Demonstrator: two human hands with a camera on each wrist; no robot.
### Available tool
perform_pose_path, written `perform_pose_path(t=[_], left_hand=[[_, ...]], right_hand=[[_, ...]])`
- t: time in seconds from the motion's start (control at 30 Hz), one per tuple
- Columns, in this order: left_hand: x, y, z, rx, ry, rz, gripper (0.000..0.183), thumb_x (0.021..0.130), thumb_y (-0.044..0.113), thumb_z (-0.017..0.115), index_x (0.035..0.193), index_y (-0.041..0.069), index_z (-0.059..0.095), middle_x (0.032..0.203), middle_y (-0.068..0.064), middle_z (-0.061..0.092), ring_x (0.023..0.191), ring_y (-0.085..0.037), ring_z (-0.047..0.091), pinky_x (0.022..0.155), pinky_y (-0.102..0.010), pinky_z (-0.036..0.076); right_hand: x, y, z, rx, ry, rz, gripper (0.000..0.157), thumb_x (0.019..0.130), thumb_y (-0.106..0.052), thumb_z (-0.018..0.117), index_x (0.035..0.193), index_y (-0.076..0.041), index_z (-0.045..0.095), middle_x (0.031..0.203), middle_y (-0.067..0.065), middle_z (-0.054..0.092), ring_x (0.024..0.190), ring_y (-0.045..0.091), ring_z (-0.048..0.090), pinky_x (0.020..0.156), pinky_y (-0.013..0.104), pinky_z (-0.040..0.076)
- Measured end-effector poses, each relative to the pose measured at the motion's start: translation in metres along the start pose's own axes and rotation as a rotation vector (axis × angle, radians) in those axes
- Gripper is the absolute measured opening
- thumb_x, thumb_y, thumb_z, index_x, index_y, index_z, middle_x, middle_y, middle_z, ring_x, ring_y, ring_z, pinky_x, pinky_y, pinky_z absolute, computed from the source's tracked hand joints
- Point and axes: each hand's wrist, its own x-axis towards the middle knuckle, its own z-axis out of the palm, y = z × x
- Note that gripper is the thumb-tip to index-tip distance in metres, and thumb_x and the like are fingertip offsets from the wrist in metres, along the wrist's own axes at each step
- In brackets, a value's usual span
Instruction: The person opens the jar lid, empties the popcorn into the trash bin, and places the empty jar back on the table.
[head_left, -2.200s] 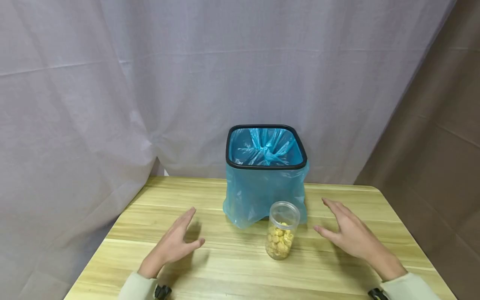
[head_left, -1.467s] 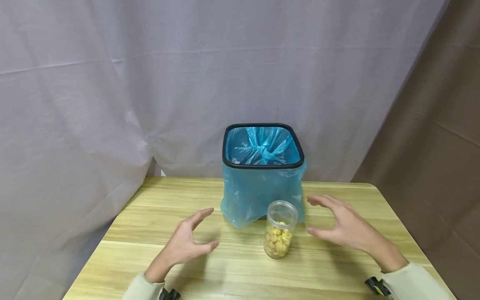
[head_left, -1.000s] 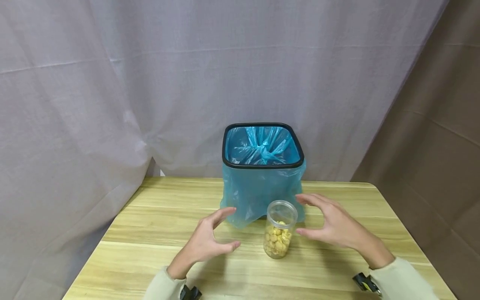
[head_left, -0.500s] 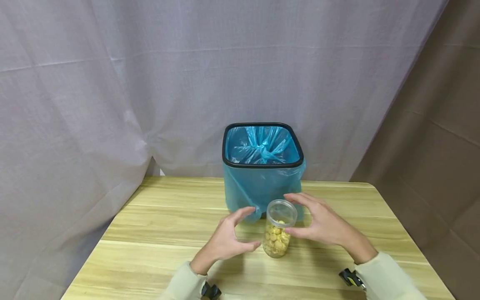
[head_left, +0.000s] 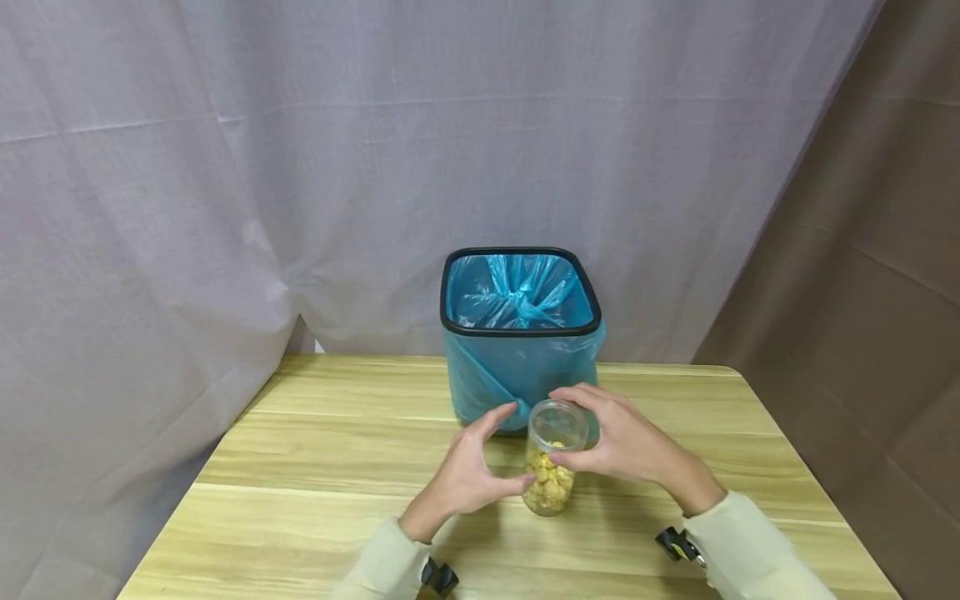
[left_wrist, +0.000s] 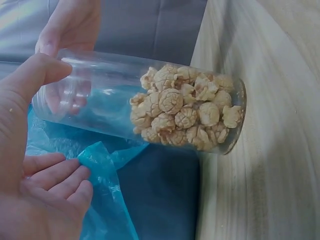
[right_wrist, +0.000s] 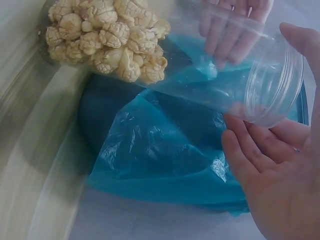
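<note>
While a wood-grained worktop is filling the lower frame, a black-rimmed bin is wearing a crinkled blue liner near centre. Just below, a clear cylindrical jar is standing upright between a loosely curved left hand and a nearer right hand, neither visibly gripping. Knobbly popcorn is filling its lower half.

Right hand around jar (popcorn inside)

Head view: looks forward and down from well above your table, bin mid-frame. Left-wrist view: close on the jar from your left, rolled sideways. Right-wrist: close, opposite side, rolled contrariwise. Both wrist views share jar and bin.
</note>
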Motion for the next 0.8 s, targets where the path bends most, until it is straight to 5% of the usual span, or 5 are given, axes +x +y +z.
perform_pose_path(t=[0.23, 0.43, 0.8], left_hand=[[0.000, -0.001, 0.002, -0.022, 0.007, -0.003, 0.093, 0.080, 0.028, 0.090, 0.159, 0.010, 0.044, 0.163, -0.009, 0.050, 0.150, -0.028, 0.048, 0.122, -0.054, 0.044], [0.000, -0.002, 0.003, -0.021, 0.022, 0.012, 0.093, 0.079, 0.030, 0.092, 0.158, 0.019, 0.045, 0.159, 0.000, 0.054, 0.149, -0.022, 0.050, 0.122, -0.051, 0.046], [-0.002, 0.000, 0.007, -0.049, 0.078, 0.019, 0.086, 0.076, 0.035, 0.094, 0.150, 0.019, 0.054, 0.125, 0.004, 0.075, 0.114, -0.009, 0.068, 0.099, -0.028, 0.057]], right_hand=[[0.007, -0.004, 0.003, 0.003, 0.050, -0.045, 0.072, 0.074, -0.042, 0.095, 0.134, -0.014, 0.067, 0.122, -0.005, 0.071, 0.101, 0.009, 0.066, 0.081, 0.028, 0.059], [0.014, -0.016, 0.001, 0.042, 0.083, -0.062, 0.069, 0.075, -0.041, 0.094, 0.134, -0.017, 0.067, 0.126, -0.006, 0.071, 0.105, 0.010, 0.067, 0.084, 0.035, 0.062], [0.023, -0.033, 0.002, 0.150, 0.142, -0.131, 0.070, 0.073, -0.032, 0.096, 0.135, -0.017, 0.067, 0.130, -0.003, 0.072, 0.111, 0.013, 0.069, 0.092, 0.038, 0.063]])
